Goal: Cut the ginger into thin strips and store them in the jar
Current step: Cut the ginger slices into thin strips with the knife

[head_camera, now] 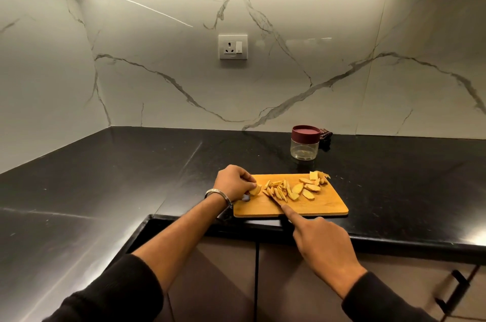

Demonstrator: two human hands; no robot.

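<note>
Wooden board (315, 207), ginger strips (278, 190), maroon-lidded jar (305, 145), no legible writing

You have one wooden cutting board (323, 207) on the tabletop (105, 177). One clear jar (304, 148), with one maroon lid (305, 133) on it. One knife (276, 200); only part of its blade shows. One ginger piece (255, 189) at your left hand (232, 182). One loose pile of thin strips (278, 189), too tangled to count. Roughly six oval slices (308, 186) beside them. Two hands in view, left and right hand (319, 240). One bracelet (218, 194). One wall socket (233, 46).
</note>
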